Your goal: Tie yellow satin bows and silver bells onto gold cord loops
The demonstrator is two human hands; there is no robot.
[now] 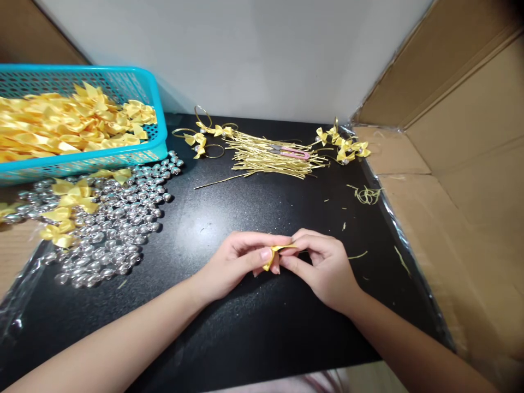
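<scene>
Both hands meet over the middle of the black tabletop (pixel 229 338). My left hand (pixel 237 262) pinches a small yellow ribbon bow (pixel 273 256) between thumb and fingers. Touching the same bow from the right, my right hand (pixel 323 270) has its fingers curled and pinched on it; a thin gold string (pixel 357 255) trails out to the right of that hand. A heap of silver heart beads (pixel 118 218) lies to the left, with a few loose yellow bows (pixel 73 199) on it.
A turquoise basket (pixel 155 147) full of yellow bows sits at the back left. A bundle of gold strings (pixel 266 155) with pink snips (pixel 292 153) lies at the back, finished bows (pixel 346 147) beside it. Cardboard (pixel 458 180) walls the right side.
</scene>
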